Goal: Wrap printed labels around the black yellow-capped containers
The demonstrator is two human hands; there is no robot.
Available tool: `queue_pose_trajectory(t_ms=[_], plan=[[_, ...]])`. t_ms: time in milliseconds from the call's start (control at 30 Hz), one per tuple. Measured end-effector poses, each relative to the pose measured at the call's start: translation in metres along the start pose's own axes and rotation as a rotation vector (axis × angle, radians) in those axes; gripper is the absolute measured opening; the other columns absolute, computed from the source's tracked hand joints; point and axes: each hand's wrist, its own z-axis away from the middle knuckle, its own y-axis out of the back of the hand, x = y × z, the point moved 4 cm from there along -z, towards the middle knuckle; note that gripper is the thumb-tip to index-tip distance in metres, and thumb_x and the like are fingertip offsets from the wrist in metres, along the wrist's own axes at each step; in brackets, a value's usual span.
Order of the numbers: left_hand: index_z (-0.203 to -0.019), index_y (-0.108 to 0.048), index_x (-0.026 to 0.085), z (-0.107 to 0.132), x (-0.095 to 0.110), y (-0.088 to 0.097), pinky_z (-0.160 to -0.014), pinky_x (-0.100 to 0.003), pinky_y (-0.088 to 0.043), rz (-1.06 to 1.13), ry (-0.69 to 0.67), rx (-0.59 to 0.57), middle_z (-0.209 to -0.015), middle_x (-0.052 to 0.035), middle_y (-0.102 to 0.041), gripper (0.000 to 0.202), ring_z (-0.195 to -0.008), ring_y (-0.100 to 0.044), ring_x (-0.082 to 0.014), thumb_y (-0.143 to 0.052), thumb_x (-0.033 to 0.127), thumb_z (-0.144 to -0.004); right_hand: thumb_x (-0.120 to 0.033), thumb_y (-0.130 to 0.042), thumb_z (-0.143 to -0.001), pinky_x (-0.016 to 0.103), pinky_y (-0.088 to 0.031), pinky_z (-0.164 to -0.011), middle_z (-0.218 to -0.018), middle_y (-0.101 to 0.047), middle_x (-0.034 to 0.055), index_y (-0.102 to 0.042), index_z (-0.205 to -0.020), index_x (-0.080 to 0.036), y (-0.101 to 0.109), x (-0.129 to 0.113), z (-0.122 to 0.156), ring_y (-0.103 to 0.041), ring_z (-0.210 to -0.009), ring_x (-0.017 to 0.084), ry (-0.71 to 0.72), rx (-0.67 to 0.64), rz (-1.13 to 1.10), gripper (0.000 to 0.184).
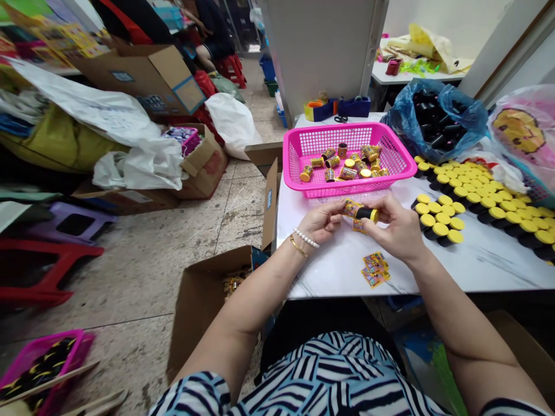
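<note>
My right hand [392,225] grips a small black cylinder with a yellow cap [367,214], thumb and fingers around the capped end. At the cylinder's other end, my left hand [323,222] pinches a colourful printed label [351,208], whose edge meets the black side. Whether it is stuck there I cannot tell. Another label lies on the table partly hidden beneath the cylinder. Closer to me is a small stack of printed labels [375,269]. Just beyond my hands stands a pink plastic basket [347,186] holding several labelled cylinders [348,173].
Rows of black cylinders with yellow caps [440,219] stand to the right on the white table [329,274]. Behind them sits a blue bag of black pieces [433,121]. Tape dispensers [353,107] are at the back. An open cardboard box [191,312] is below left.
</note>
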Motion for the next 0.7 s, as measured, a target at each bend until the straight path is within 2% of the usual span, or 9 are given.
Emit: queue_pose_trajectory(t_ms=[133,200,267,367,433,500,567,633,700], plan=[[-0.09,-0.07,0.008,0.0,0.0,0.002,-0.033,-0.011,-0.014,-0.09,-0.044,-0.014,-0.075,-0.0032,-0.07,0.005,-0.037,-0.032,0.003,-0.072,0.012,-0.092,-0.031,-0.076,-0.086,0.037,-0.066,-0.081,-0.108,-0.079,0.0052,-0.065,-0.111,-0.025,-0.002,-0.004,0.001,-0.077,-0.085,0.021,0.059,0.03,0.05,0.028],[-0.089,-0.072,0.008,0.0,0.0,0.002,-0.034,-0.012,-0.014,-0.175,-0.114,-0.028,-0.076,-0.0042,-0.071,0.013,-0.039,-0.034,0.0022,-0.08,0.017,-0.085,-0.032,-0.076,-0.086,0.037,-0.066,-0.081,-0.106,-0.079,0.0043,-0.066,-0.111,-0.026,-0.003,-0.001,0.0,-0.077,-0.085,0.021,0.046,0.061,0.035,0.028],[-0.09,-0.075,0.008,0.001,0.002,0.003,-0.036,-0.014,-0.016,-0.259,-0.229,-0.019,-0.075,-0.0044,-0.071,0.023,-0.042,-0.038,0.0006,-0.087,0.025,-0.08,-0.033,-0.077,-0.086,0.038,-0.066,-0.085,-0.104,-0.078,0.0032,-0.068,-0.112,-0.026,-0.003,0.003,-0.001,-0.076,-0.087,0.021,0.03,0.085,-0.012,0.028],[-0.092,-0.077,0.01,0.005,0.01,0.006,-0.039,-0.015,-0.024,-0.331,-0.453,0.066,-0.067,0.0003,-0.065,0.031,-0.045,-0.043,-0.0015,-0.091,0.033,-0.075,-0.036,-0.08,-0.087,0.043,-0.066,-0.092,-0.103,-0.077,0.0035,-0.069,-0.113,-0.027,0.002,0.005,-0.003,-0.075,-0.093,0.023,0.05,0.095,-0.08,0.029],[-0.097,-0.079,0.013,0.008,0.014,0.004,-0.044,-0.015,-0.032,-0.363,-0.556,0.054,-0.073,0.0004,-0.067,0.036,-0.052,-0.051,-0.0035,-0.093,0.034,-0.073,-0.039,-0.083,-0.085,0.044,-0.066,-0.089,-0.102,-0.076,0.0045,-0.071,-0.112,-0.028,0.007,0.002,-0.004,-0.073,-0.092,0.024,0.089,0.086,-0.092,0.031],[-0.108,-0.079,0.016,0.011,0.013,-0.002,-0.053,-0.017,-0.043,-0.4,-0.555,-0.068,-0.089,-0.0033,-0.073,0.044,-0.066,-0.062,-0.0078,-0.094,0.035,-0.072,-0.04,-0.085,-0.084,0.042,-0.066,-0.083,-0.103,-0.074,0.0055,-0.073,-0.113,-0.029,0.012,-0.001,-0.008,-0.072,-0.09,0.023,0.122,0.067,-0.098,0.033],[-0.112,-0.078,0.016,0.012,0.011,-0.007,-0.063,-0.022,-0.05,-0.433,-0.499,-0.19,-0.099,-0.0063,-0.075,0.047,-0.075,-0.067,-0.0118,-0.094,0.037,-0.073,-0.04,-0.085,-0.085,0.04,-0.065,-0.079,-0.106,-0.073,0.0062,-0.075,-0.115,-0.029,0.014,-0.005,-0.013,-0.071,-0.089,0.022,0.154,0.027,-0.098,0.034],[-0.109,-0.079,0.016,0.012,0.01,-0.008,-0.066,-0.025,-0.052,-0.454,-0.473,-0.218,-0.095,-0.006,-0.075,0.044,-0.071,-0.066,-0.0115,-0.093,0.038,-0.074,-0.038,-0.083,-0.087,0.038,-0.065,-0.077,-0.109,-0.073,0.0061,-0.075,-0.12,-0.029,0.013,-0.006,-0.019,-0.071,-0.089,0.021,0.179,-0.033,-0.095,0.036],[-0.103,-0.078,0.015,0.011,0.01,-0.005,-0.065,-0.025,-0.05,-0.461,-0.491,-0.176,-0.09,-0.0041,-0.074,0.04,-0.066,-0.062,-0.0098,-0.093,0.038,-0.073,-0.036,-0.08,-0.089,0.038,-0.066,-0.08,-0.109,-0.075,0.0052,-0.073,-0.125,-0.029,0.01,-0.005,-0.023,-0.072,-0.089,0.02,0.186,-0.065,-0.096,0.037]])
